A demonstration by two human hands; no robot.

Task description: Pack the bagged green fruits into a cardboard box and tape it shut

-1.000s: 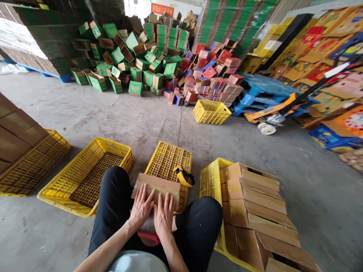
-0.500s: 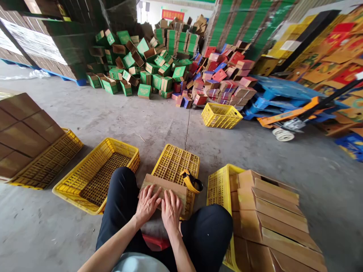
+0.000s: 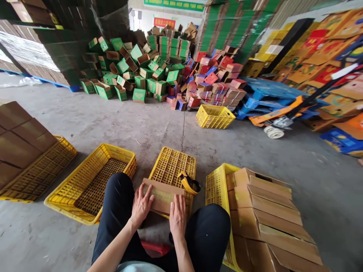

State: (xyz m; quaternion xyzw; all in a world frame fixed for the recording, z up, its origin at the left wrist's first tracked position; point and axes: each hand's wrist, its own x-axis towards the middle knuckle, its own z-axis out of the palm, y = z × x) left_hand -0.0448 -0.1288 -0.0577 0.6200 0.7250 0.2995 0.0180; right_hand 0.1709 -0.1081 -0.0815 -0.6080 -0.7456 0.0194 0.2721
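Note:
A small brown cardboard box (image 3: 163,196) lies between my knees, resting on the near edge of an overturned yellow crate (image 3: 174,166). My left hand (image 3: 141,205) is pressed flat on the box's left end. My right hand (image 3: 177,217) lies flat on its right near edge. A yellow tape dispenser (image 3: 189,184) sits on the crate just right of the box, a little beyond my right hand. My black-trousered legs flank the box on both sides.
An empty yellow crate (image 3: 90,183) lies to the left, and a crate of flat brown boxes (image 3: 268,217) to the right. More brown boxes (image 3: 19,139) are stacked far left. Piles of green (image 3: 133,71) and red boxes (image 3: 212,81), another yellow crate (image 3: 214,116) and a pallet jack (image 3: 279,119) stand beyond.
My hands have spread apart on the box, the left towards its left end and the right towards its near right edge. The view has shifted slightly.

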